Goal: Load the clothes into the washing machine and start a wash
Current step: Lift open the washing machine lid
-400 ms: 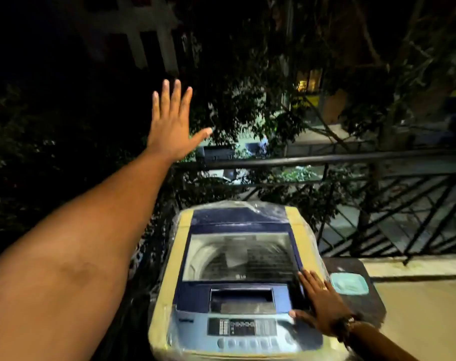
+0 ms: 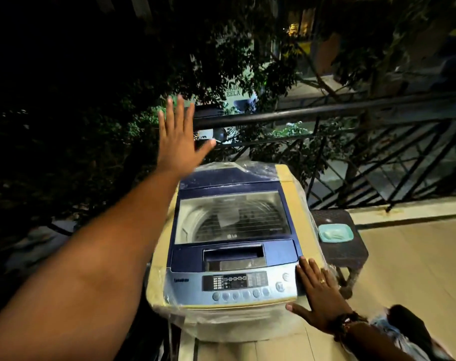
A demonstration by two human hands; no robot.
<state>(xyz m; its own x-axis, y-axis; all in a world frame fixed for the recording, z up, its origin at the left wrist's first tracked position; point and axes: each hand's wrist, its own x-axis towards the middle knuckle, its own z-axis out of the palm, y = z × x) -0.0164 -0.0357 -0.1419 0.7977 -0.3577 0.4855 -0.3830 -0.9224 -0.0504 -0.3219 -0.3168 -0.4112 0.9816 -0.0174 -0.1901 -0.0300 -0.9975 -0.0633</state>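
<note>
- The left hand (image 2: 178,142) is hovering, grip wide and empty, beyond the washing machine's (image 2: 232,246) far-left corner.
- The right hand (image 2: 318,295) is resting flat, grip wide, just beside the closed lid (image 2: 232,217), making it the nearer hand.

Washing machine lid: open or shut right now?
Shut. The lid lies flat on the washing machine, its window level above the drum; neither hand touches it.

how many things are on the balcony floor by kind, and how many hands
washing machine: 1
dark stool: 1
teal soap dish, on the stool: 1
hands: 2, left hand, right hand
total: 5
</note>
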